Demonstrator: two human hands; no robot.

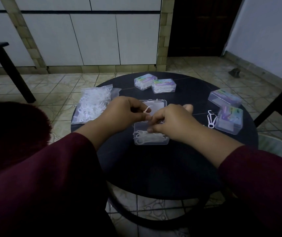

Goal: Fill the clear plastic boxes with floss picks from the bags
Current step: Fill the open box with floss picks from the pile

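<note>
Over the open clear box (151,136) on the round table (162,166), the left hand (119,113) is pinching a floss pick (146,110) while the right hand (172,123) is pinching picks into the box, the bag (92,104) lying left.

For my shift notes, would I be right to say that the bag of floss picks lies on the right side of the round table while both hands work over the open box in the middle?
Not quite: the head view shows the bag of floss picks on the left side of the round table. Both hands, left hand and right hand, do work over the open box in the middle.
</note>
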